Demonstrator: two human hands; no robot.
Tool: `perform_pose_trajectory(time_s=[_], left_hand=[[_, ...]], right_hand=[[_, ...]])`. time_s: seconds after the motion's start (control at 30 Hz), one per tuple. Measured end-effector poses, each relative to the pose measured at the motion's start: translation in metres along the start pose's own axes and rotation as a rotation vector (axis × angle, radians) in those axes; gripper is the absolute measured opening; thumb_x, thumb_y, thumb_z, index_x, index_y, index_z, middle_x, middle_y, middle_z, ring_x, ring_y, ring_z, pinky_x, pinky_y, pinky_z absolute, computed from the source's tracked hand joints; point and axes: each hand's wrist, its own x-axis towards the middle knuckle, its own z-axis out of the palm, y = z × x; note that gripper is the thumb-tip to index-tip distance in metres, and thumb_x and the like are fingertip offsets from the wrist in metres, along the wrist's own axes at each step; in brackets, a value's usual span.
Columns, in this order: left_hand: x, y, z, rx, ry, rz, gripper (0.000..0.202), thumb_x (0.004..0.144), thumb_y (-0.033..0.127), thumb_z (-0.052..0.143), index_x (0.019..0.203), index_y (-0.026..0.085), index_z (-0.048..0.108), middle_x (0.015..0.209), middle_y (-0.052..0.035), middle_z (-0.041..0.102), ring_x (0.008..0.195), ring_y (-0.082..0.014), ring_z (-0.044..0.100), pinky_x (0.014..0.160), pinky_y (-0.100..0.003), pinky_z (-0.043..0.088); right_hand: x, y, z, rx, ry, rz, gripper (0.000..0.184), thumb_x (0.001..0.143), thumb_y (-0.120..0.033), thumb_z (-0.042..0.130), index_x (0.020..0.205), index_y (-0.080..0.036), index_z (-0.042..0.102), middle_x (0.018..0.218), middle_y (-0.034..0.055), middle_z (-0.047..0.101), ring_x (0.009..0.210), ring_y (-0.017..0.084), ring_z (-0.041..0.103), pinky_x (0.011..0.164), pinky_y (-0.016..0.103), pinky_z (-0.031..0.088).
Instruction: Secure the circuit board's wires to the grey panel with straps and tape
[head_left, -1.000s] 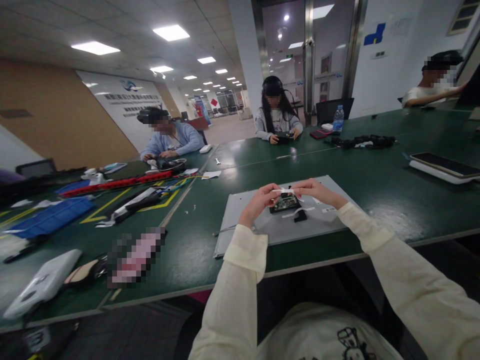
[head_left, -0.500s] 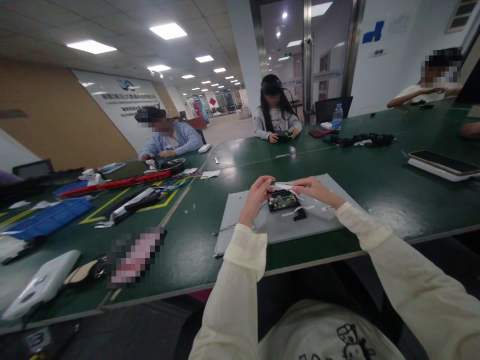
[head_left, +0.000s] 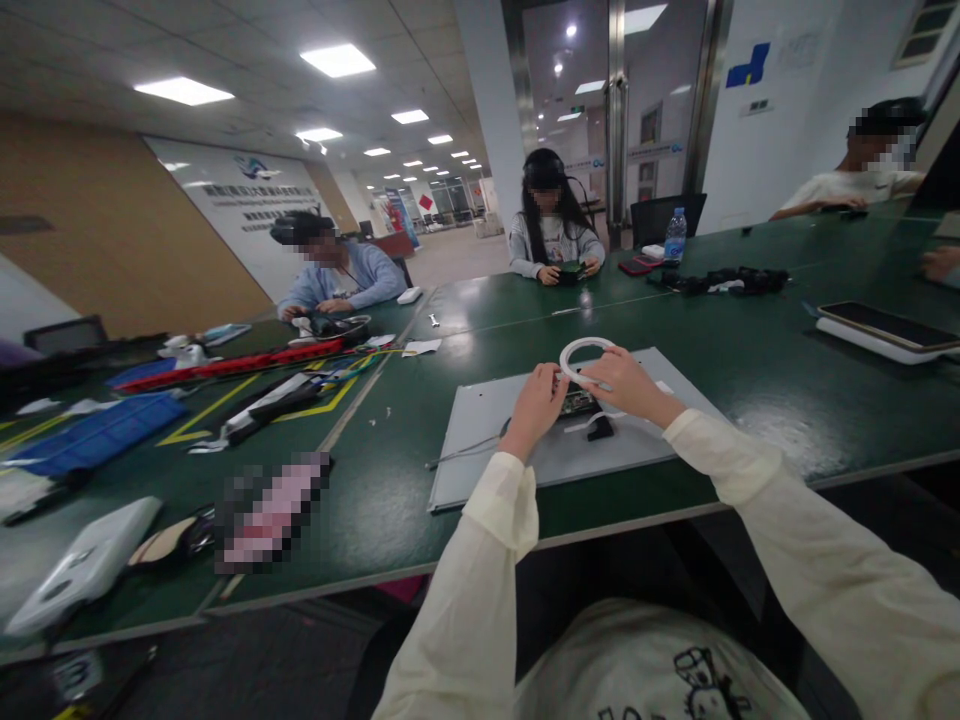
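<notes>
A thin white ring, which looks like a roll of white tape [head_left: 576,346], is tilted up so that its open centre shows. My right hand [head_left: 626,383] pinches its right side. The closed fingertips of my left hand [head_left: 534,400] meet at the ring's lower left edge; what lies between them is hidden. Below both hands a green circuit board in a black case [head_left: 576,404] rests on a grey panel [head_left: 480,430], partly covered by my left hand. A white strip [head_left: 592,422] and a small black piece [head_left: 601,430] lie beside the case.
A thin grey cable [head_left: 465,456] crosses the panel's left edge. Left on the green table are a blue tray [head_left: 97,435], a white device [head_left: 86,565] and a red strip [head_left: 232,367]. A phone on a white box [head_left: 889,335] lies right. Several people sit around.
The white ring has tipped up from nearly edge-on to face me. My left hand has moved right, close to the ring, and now covers part of the circuit board.
</notes>
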Motion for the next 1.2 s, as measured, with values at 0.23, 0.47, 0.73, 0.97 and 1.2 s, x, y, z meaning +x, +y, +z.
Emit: perform_pose_trajectory(time_s=[0.23,0.47,0.73,0.97,1.2], left_hand=[[-0.002,0.006,-0.003,0.146,-0.008,0.077,0.021,0.097,0.03,0.037,0.094,0.018,0.053,0.091,-0.0063,0.056,0.086,-0.0182,0.053,0.08,-0.032,0.044],[-0.001,0.006,-0.006,0.113,0.056,0.104,0.02,0.096,0.027,0.037,0.089,0.019,0.054,0.088,-0.0051,0.055,0.085,-0.0167,0.053,0.079,-0.03,0.043],[0.0,0.0,-0.002,0.075,0.149,0.001,0.015,0.093,0.017,0.04,0.095,0.018,0.055,0.092,-0.0059,0.057,0.087,-0.0171,0.055,0.081,-0.031,0.044],[-0.003,0.007,-0.001,0.107,0.083,0.06,0.015,0.091,0.015,0.041,0.092,0.018,0.056,0.09,-0.0063,0.058,0.087,-0.0179,0.055,0.081,-0.031,0.046],[-0.003,0.004,-0.004,0.081,0.123,0.052,0.015,0.089,0.014,0.043,0.089,0.019,0.057,0.088,-0.0049,0.059,0.085,-0.017,0.055,0.08,-0.03,0.045]], right_hand=[[0.0,-0.007,-0.002,-0.049,0.006,-0.011,0.026,0.095,-0.031,0.046,0.102,-0.019,0.068,0.089,0.006,0.069,0.089,0.02,0.058,0.102,0.04,0.028],[-0.002,-0.001,0.003,-0.034,0.029,0.031,0.027,0.095,-0.033,0.047,0.103,-0.019,0.068,0.09,0.0069,0.069,0.09,0.02,0.057,0.101,0.04,0.028],[-0.002,-0.003,0.003,-0.091,0.04,-0.006,0.025,0.095,-0.032,0.048,0.104,-0.019,0.067,0.087,0.0053,0.069,0.088,0.019,0.057,0.102,0.04,0.028],[-0.001,-0.009,-0.001,-0.189,0.013,-0.08,0.025,0.095,-0.03,0.048,0.102,-0.017,0.068,0.079,0.0056,0.067,0.085,0.02,0.055,0.102,0.042,0.027],[-0.001,-0.01,-0.002,-0.137,0.0,-0.066,0.026,0.095,-0.03,0.047,0.104,-0.017,0.067,0.081,0.0061,0.067,0.086,0.02,0.055,0.103,0.042,0.027]])
